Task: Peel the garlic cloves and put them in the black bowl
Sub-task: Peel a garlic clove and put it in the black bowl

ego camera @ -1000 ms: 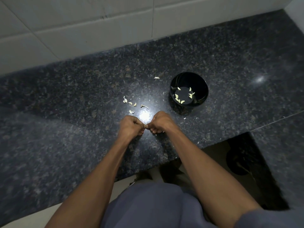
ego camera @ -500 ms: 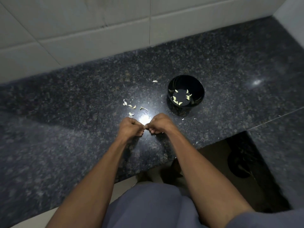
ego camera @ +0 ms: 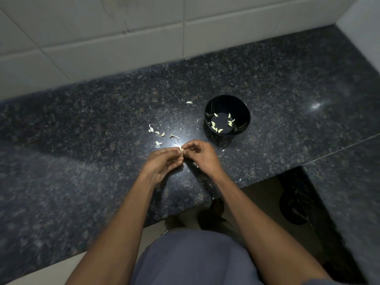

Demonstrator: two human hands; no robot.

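Both hands meet above counter (ego camera: 82, 140), left hand (ego camera: 164, 161) and right hand (ego camera: 200, 156) each pinching same garlic clove (ego camera: 181, 148), likely one steadying, one stripping skin. Black bowl (ego camera: 244, 112) far right, peeled cloves inside, close for drop. Loose cloves (ego camera: 156, 132) far left.

— Where does the view look from?
— One head-worn wide-angle camera, above the dark granite counter (ego camera: 82, 140), tilted steeply forward and down.
— How near?
— Close: both forearms rise from the bottom edge, the tiled wall (ego camera: 102, 48) bounds the top, straight lines bow outward.
— Any second view?
— None; nothing overlaps.
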